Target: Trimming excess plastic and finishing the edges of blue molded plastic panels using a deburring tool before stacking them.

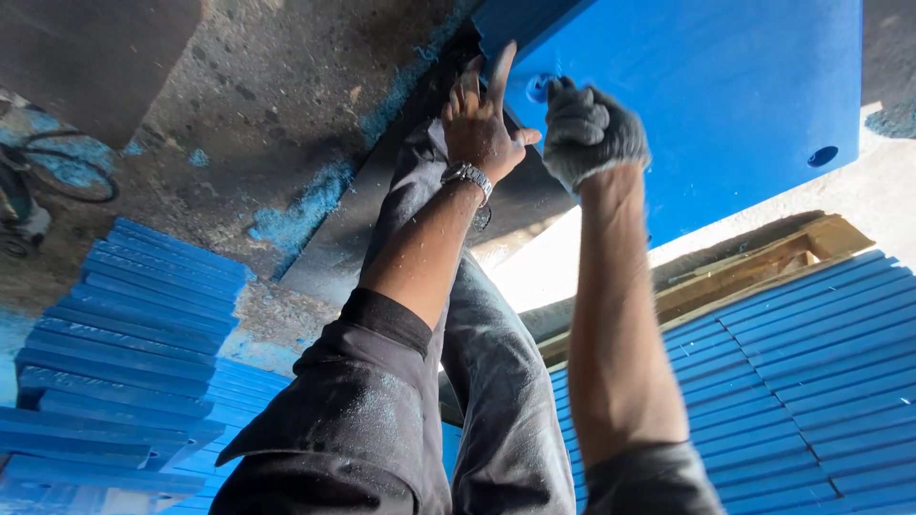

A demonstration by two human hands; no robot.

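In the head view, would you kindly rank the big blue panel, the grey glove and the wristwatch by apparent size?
1. Big blue panel
2. Grey glove on the right hand
3. Wristwatch on the left wrist

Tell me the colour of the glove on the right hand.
Grey, dusted with blue; the glove shows in the head view.

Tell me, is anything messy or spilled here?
Yes. Blue dust lies scattered over the grey floor beside the big blue board that both hands touch; specks also cling to the dark sleeve.
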